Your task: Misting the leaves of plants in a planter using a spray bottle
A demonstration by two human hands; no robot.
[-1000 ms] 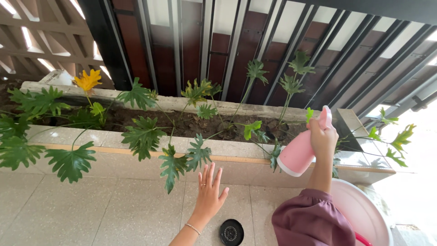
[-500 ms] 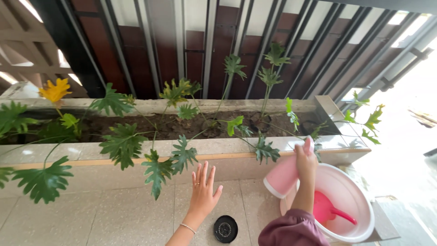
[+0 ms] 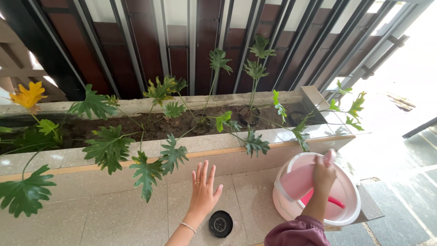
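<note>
- The right hand (image 3: pixel 324 172) is clenched around the neck of a pink spray bottle (image 3: pixel 299 181) — the grip is closed on it near the trigger.
- The bottle lies tilted, its long axis running from the base at the lower left up to the nozzle at the upper right, and it hangs over the white and pink basin (image 3: pixel 353 217) at the right, near side.
- A pink scoop (image 3: pixel 334 202) lies inside the basin, just under the bottle.
- The left hand (image 3: pixel 203 190) is released, fingers spread, flat against the tiled wall of the planter (image 3: pixel 82 175) — it holds nothing and is well apart from the bottle.
- A round black drain cover (image 3: pixel 221 223) sits on the floor just below the left hand.
- I see no labels or signs on the bottle or the basin.
</note>
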